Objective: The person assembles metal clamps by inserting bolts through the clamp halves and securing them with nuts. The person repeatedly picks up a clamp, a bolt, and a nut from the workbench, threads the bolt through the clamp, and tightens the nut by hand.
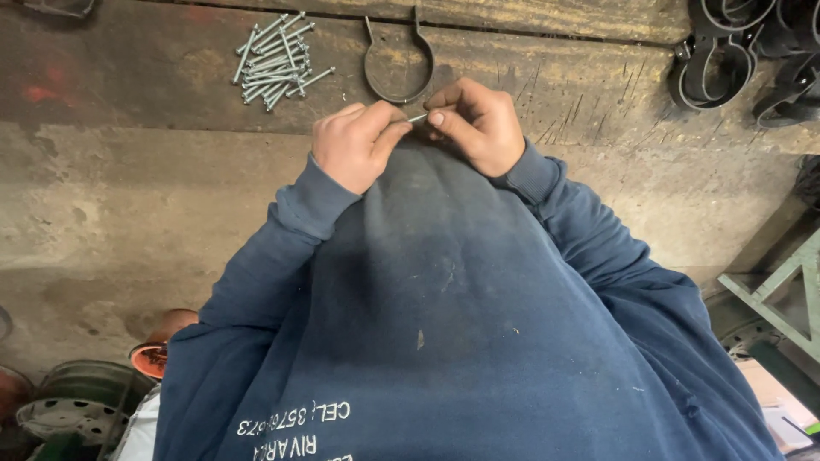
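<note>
My left hand (pixel 354 141) and my right hand (pixel 474 119) meet close in front of my blue sweatshirt, both pinching one thin silver bolt (pixel 417 118) between their fingertips. Just beyond them a dark metal half-round clamp (pixel 398 64) lies on the worn workbench (pixel 128 171). A loose pile of several silver bolts (pixel 275 61) lies to the left of the clamp.
A heap of dark metal clamps (pixel 743 55) sits at the bench's far right. A green metal frame (pixel 773 294) stands at the right below the bench. Round metal discs (pixel 73 401) and an orange can (pixel 158 350) lie at lower left.
</note>
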